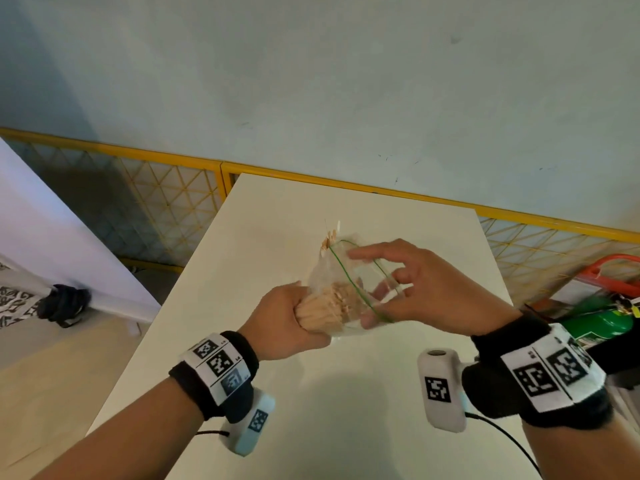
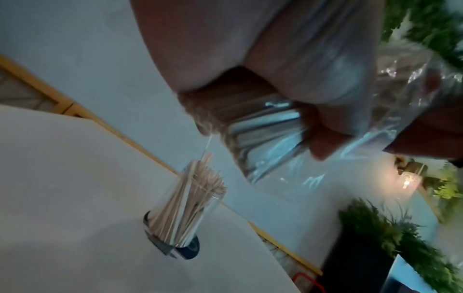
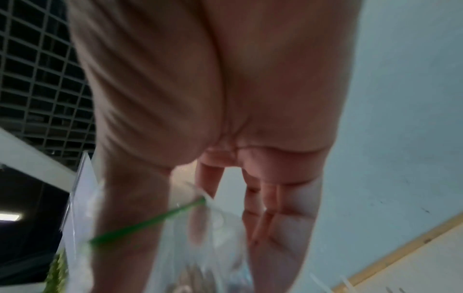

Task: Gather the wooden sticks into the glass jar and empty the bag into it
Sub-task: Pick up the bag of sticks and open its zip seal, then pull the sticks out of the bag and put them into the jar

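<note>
A clear zip bag (image 1: 349, 282) with a green seal strip (image 1: 349, 278) is held above the white table (image 1: 346, 403). My left hand (image 1: 294, 317) grips its lower end around a bundle of wooden sticks (image 1: 325, 310) inside. At the bag's open mouth, my right hand (image 1: 426, 292) pinches the rim between thumb and fingers. The glass jar (image 2: 180, 218) stands upright on the table beyond the bag with several sticks in it. In the head view the bag hides the jar and only the stick tips (image 1: 329, 239) show. The right wrist view shows my palm and the blurred bag (image 3: 215, 228).
A yellow mesh fence (image 1: 173, 188) runs behind the table's far edge. A green cylinder (image 1: 595, 327) and an orange frame (image 1: 613, 271) sit off the table's right side. A white panel (image 1: 52, 237) leans at the left.
</note>
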The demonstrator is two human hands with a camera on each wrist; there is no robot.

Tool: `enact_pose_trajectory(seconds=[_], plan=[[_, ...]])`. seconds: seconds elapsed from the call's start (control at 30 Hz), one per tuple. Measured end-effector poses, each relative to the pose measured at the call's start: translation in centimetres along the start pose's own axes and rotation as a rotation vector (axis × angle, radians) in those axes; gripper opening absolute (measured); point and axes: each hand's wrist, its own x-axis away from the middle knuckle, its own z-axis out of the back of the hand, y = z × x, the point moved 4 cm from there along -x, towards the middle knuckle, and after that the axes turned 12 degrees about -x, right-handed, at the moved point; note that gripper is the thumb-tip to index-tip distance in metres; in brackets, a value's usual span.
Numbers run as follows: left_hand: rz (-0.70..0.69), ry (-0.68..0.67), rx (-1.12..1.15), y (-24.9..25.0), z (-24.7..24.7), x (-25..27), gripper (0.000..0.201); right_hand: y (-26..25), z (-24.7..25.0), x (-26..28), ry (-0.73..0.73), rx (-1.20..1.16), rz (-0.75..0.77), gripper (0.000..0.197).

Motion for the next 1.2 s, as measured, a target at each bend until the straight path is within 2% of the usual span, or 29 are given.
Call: enact_pose_trajectory(seconds=[0.13,0.37,0.43,0.53,0.6,0.67,0.73,0.8,0.87,0.97,1.07,1.2], plan=[[0.067,-0.077,0.124,-0.4,-0.5,0.3,0.024,0.6,-0.6,-0.4,0.012,-0.067,-0.082,0.054],[0.072,-0.196,0.19,-0.1,-1.7,0.9,0.026,2.0,-2.3,-1.9,0.019,-0.033,-0.145,0.057],[0.088,-0.151,0.193,-0.4,-1.5,1.0,0.018,2.1,-2.1,-1.9,0.005,0.003,-0.15,0.061],[0.121,-0.066,0.174,-1.1,-1.1,1.0,0.013,2.0,-1.4,-1.7,0.037,0.07,-0.187,0.081],[0.122,-0.042,0.152,-1.1,-1.0,0.8,0.019,1.8,-1.9,-1.6,0.034,0.13,-0.188,0.092],[0.12,-0.057,0.205,-0.7,-1.4,0.7,0.033,1.6,-3.0,-1.9,0.045,0.164,-0.154,0.095],[0.118,-0.073,0.28,0.0,-1.7,0.8,0.034,1.6,-3.9,-2.3,0.101,0.212,-0.111,0.088],[0.103,-0.078,0.343,0.5,-1.9,1.1,0.021,1.7,-4.2,-2.7,0.151,0.213,-0.11,0.08],[0.088,-0.07,0.425,0.7,-1.6,1.5,0.012,2.2,-4.1,-3.1,0.126,0.119,-0.149,0.069],[0.053,-0.064,0.515,0.6,-0.7,1.9,0.031,2.1,-3.9,-3.1,0.054,-0.069,-0.139,0.039],[0.05,-0.071,0.547,0.6,0.0,1.8,0.037,1.0,-3.8,-3.0,0.097,-0.235,-0.023,0.017],[0.026,-0.095,0.577,1.3,-0.1,1.5,0.037,1.1,-4.4,-3.4,0.113,-0.041,-0.004,0.023]])
